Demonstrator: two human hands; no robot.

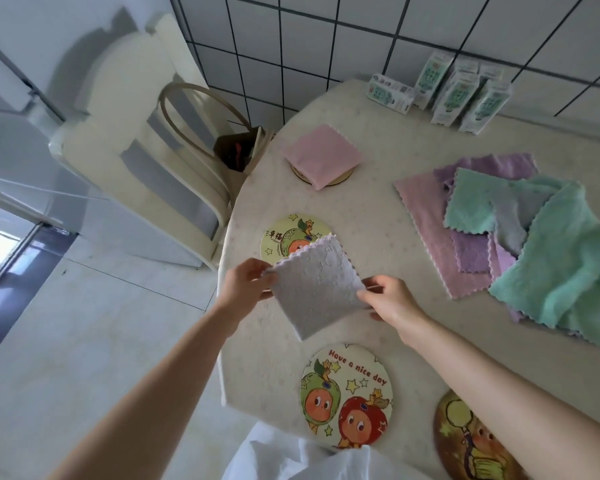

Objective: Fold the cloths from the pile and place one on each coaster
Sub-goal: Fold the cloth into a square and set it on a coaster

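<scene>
We hold the folded grey cloth (317,289) just above the table (378,220), one corner pointing at the yellow coaster (279,235). Our left hand (246,284) and right hand (390,299) pinch its side corners, arms reaching forward.

Single head-worn wide view, looking steeply down, close over the table (378,216), floor filling frame left
</scene>
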